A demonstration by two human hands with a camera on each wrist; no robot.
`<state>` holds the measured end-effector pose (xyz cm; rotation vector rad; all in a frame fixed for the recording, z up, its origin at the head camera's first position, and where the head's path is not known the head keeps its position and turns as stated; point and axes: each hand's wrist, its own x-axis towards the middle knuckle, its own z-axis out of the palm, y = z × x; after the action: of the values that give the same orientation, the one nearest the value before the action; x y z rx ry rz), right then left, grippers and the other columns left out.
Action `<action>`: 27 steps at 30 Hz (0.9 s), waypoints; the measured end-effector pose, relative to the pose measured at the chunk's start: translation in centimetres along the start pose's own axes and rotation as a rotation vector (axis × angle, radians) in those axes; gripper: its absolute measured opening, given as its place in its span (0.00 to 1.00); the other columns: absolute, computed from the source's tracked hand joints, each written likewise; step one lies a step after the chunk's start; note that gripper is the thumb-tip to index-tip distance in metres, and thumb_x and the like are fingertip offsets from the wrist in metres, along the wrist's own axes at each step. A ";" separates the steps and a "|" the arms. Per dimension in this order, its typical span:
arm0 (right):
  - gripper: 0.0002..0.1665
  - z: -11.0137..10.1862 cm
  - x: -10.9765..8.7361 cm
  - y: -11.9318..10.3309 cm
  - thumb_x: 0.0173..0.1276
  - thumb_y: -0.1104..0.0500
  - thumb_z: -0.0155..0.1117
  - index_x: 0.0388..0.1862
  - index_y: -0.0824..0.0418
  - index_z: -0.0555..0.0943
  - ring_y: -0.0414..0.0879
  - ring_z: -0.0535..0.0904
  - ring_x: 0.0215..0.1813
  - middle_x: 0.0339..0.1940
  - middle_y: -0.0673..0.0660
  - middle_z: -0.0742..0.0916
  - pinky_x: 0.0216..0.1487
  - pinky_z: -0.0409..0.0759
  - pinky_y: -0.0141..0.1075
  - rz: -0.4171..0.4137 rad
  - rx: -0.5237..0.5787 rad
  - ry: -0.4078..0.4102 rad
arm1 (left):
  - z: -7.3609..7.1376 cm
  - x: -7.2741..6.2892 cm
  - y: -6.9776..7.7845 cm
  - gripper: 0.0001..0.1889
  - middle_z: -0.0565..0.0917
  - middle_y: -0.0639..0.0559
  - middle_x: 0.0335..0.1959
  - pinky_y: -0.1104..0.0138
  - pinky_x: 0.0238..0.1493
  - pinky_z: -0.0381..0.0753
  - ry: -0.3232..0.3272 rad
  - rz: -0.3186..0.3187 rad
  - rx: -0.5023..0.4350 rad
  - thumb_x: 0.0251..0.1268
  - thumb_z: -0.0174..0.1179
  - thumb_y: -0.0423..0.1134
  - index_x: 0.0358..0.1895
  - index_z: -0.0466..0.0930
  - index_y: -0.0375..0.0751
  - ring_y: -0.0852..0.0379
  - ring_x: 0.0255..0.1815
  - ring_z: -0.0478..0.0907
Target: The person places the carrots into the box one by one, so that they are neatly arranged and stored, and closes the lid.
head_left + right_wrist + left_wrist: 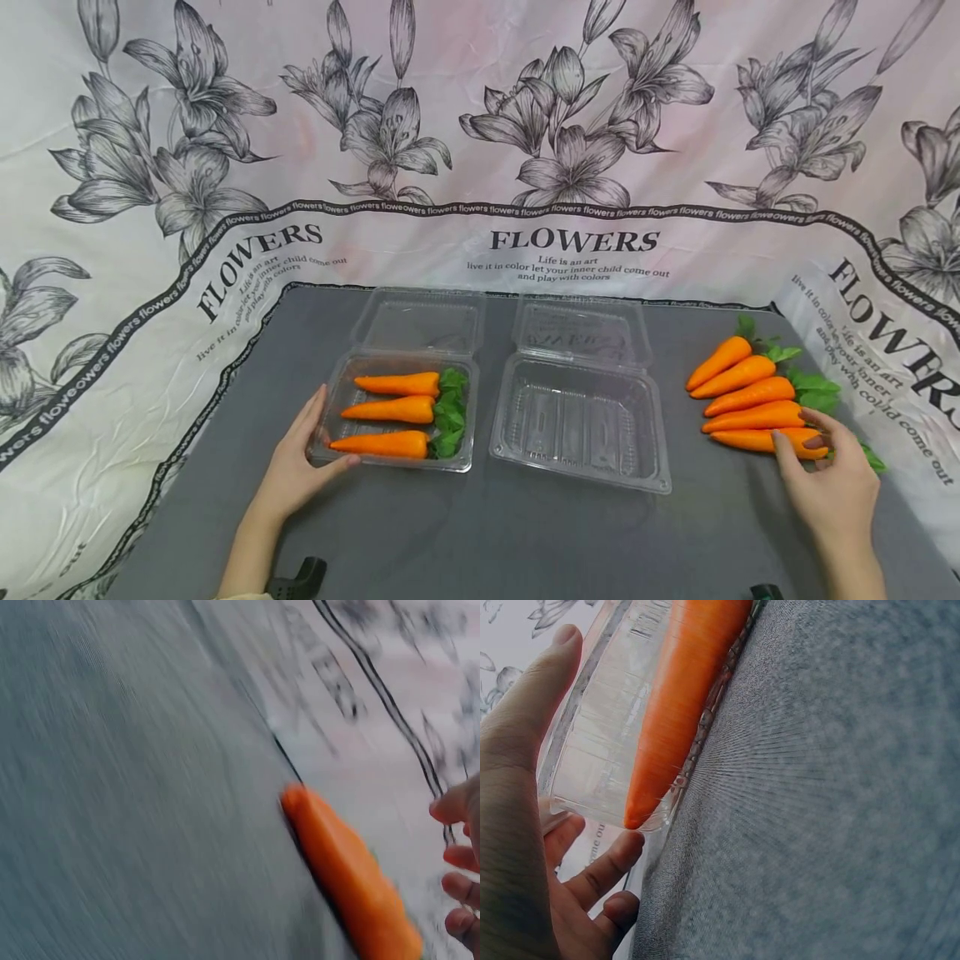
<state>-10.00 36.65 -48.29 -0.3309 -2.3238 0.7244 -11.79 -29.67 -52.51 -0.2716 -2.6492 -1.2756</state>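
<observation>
Three orange carrots (388, 409) with green leaves lie side by side in the left clear plastic box (471, 454), its lid folded back. At that box's front left corner is my left hand (303, 454), its thumb along the front rim and its fingers by the left side. The left wrist view shows the thumb stretched out and the fingers loosely bent beside the wall. Over the nearest carrot (750, 441) of the right-hand group reaches my right hand (836, 479). In the blurred right wrist view, its fingers are spread apart from a carrot (345, 874).
A second clear plastic box (577, 425) stands open in the middle with nothing in it. Several carrots (750, 396) lie in a row at the right on the grey table (525, 542). Floral cloth (420, 242) hangs behind and at both sides.
</observation>
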 end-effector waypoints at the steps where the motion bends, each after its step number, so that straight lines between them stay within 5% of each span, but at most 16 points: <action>1: 0.27 -0.2 0.0 0.6 0.63 0.63 0.76 0.62 0.65 0.85 0.14 0.64 0.36 0.42 0.24 0.78 0.35 0.61 0.16 0.017 -0.003 0.004 | 0.0 0.0 0.0 0.61 0.62 0.43 0.82 0.67 0.29 0.67 0.000 -0.001 -0.004 0.55 0.82 0.41 0.88 0.50 0.46 0.63 0.34 0.68; 3: 0.26 -0.6 0.1 1.7 0.62 0.64 0.77 0.61 0.66 0.86 0.14 0.63 0.35 0.42 0.24 0.77 0.33 0.60 0.15 0.018 -0.014 0.005 | 0.0 -0.2 0.0 0.61 0.62 0.42 0.83 0.66 0.27 0.66 0.000 -0.005 -0.007 0.55 0.82 0.41 0.88 0.50 0.46 0.63 0.33 0.67; 6: 0.25 -0.9 0.1 2.9 0.61 0.65 0.78 0.59 0.68 0.87 0.14 0.61 0.33 0.40 0.48 0.88 0.30 0.59 0.17 0.004 -0.043 -0.013 | -0.1 -0.2 0.1 0.61 0.62 0.43 0.83 0.67 0.27 0.66 -0.001 -0.016 0.001 0.54 0.83 0.42 0.88 0.50 0.46 0.63 0.33 0.67; 9: 0.26 -1.0 0.0 3.7 0.63 0.64 0.77 0.59 0.70 0.86 0.16 0.58 0.31 0.43 0.71 0.87 0.27 0.58 0.20 0.002 -0.078 -0.040 | 0.0 -0.2 0.2 0.61 0.62 0.43 0.83 0.67 0.28 0.66 -0.001 -0.026 0.006 0.54 0.83 0.42 0.88 0.50 0.48 0.64 0.35 0.68; 19: 0.28 -1.3 0.6 5.0 0.65 0.57 0.77 0.62 0.68 0.85 0.16 0.58 0.29 0.48 0.75 0.86 0.27 0.61 0.26 0.022 -0.140 -0.152 | 0.0 -0.1 0.4 0.61 0.61 0.44 0.83 0.67 0.30 0.67 -0.011 -0.045 0.015 0.55 0.82 0.44 0.88 0.49 0.48 0.63 0.37 0.68; 27: 0.28 -1.0 0.3 5.9 0.63 0.58 0.77 0.61 0.68 0.85 0.15 0.56 0.35 0.49 0.72 0.86 0.31 0.62 0.31 -0.031 -0.132 -0.139 | -0.1 -0.1 0.5 0.61 0.61 0.45 0.83 0.67 0.31 0.66 -0.021 -0.063 0.011 0.56 0.82 0.45 0.88 0.49 0.49 0.63 0.38 0.68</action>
<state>-9.32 41.94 -50.92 -0.3114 -2.5093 0.5977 -11.56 -29.44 -52.13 -0.2027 -2.7013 -1.2835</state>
